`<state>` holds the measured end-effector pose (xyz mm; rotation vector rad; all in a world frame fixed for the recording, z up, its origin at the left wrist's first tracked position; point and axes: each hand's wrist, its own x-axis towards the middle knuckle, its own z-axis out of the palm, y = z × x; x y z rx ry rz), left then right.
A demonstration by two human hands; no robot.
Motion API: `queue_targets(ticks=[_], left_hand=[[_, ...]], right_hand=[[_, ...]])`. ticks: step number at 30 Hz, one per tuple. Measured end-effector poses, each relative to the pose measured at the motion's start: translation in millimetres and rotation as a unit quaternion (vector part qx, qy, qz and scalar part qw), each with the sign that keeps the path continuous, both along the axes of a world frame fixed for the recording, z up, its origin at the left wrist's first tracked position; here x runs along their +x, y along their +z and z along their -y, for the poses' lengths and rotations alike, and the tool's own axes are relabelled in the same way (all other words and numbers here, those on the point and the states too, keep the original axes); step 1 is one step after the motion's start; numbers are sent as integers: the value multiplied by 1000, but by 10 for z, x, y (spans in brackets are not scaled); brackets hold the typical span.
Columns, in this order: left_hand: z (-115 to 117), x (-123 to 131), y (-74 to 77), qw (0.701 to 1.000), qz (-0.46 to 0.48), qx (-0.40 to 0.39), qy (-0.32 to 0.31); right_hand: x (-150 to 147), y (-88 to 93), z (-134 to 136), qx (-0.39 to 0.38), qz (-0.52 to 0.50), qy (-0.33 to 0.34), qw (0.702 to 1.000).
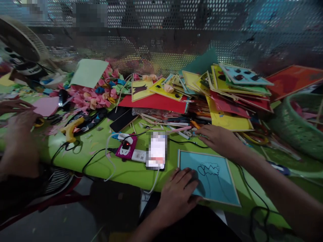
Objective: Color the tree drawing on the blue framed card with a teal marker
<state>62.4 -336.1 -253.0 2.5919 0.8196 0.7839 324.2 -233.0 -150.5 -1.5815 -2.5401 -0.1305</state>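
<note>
In the head view my left hand [180,186] lies with its fingers extended over the lower left edge of a blue sheet [219,188] in a thin pale frame. Dark lines are drawn on that sheet. Beyond its top edge, my right hand [218,139] reaches over the clutter with stretched fingers, and I see nothing held in it. The fingertips come close to an orange-handled tool [195,124] and a pink pen [183,129], though contact cannot be made out. A lit phone [156,151], partly pixelated, lies left of the frame.
A magenta power adapter [127,148] with cables and a yellow glue gun [71,130] lie to the left. Framed colored sheets [242,89] are piled at the back, near a green basket [292,124]. Another person's hands [22,117] are at far left, by pink paper [46,106].
</note>
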Motion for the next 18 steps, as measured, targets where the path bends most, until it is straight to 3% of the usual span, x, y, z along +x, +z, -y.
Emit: queue_targets(ticks=[9, 18], left_hand=[[-14, -6, 18, 1000, 8, -4, -1], [-28, 4, 65, 1000, 25, 1, -3]], right_hand=[[-546, -166, -266, -59, 75, -74, 993], [-735, -158, -358, -101, 94, -139, 981]])
